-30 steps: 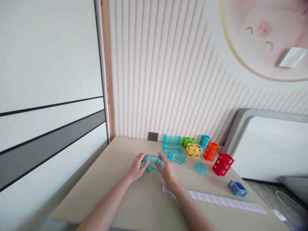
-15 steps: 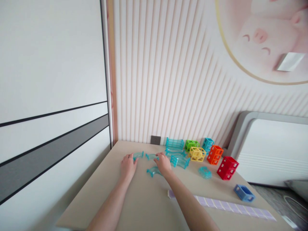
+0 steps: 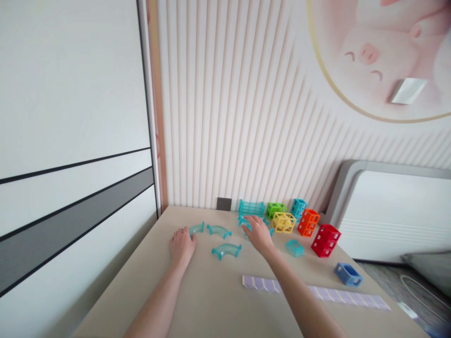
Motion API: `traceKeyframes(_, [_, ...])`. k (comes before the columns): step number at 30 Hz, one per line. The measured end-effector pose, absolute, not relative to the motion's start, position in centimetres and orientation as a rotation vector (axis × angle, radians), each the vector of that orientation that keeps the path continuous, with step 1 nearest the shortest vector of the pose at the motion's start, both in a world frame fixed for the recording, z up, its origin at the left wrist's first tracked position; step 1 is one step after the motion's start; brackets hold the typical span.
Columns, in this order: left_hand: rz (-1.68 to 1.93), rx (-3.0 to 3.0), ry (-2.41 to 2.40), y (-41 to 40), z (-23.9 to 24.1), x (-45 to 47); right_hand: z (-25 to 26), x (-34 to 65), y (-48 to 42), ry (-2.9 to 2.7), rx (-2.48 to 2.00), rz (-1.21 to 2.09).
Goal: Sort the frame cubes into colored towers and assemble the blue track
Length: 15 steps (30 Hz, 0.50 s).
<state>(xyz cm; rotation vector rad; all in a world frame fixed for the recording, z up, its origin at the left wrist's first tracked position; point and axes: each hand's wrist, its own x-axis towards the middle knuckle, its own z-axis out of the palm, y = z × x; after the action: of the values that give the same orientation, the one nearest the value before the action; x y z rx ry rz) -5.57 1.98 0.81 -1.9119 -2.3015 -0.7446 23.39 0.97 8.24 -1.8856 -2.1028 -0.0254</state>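
On the desk (image 3: 211, 300), the open left hand (image 3: 182, 245) touched a curved track (image 3: 196, 228). The open right hand (image 3: 260, 233) hovered over straight tracks (image 3: 251, 207); a side grip seemed best.

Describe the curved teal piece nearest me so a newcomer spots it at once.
On the beige table, look between the left hand and the right hand. Of three clear teal arcs there, the front arc lies nearest the person, touched by neither hand; the left arc and middle arc sit side by side farther back.

Left hand (image 3: 182, 244) flat, palm down; right hand (image 3: 260, 233) extended forward, fingers loosely spread.
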Motion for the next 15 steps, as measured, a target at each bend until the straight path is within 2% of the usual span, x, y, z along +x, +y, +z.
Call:
traceKeyframes(5, [-0.853,-2.127,-2.050,1.6,1.9,-4.5,9.4,29.4,1.0,-2.216,-2.028,0.001])
traceKeyframes(12, [-0.814,-2.925,-1.134,-1.0,2.1,-1.1,8.7,29.8,2.1,-2.306,-2.178,0.080])
traceKeyframes(15, [-0.776,-2.977,-1.128,-1.5,1.6,-0.5,8.5,29.0,2.2,-2.294,-2.208,0.078])
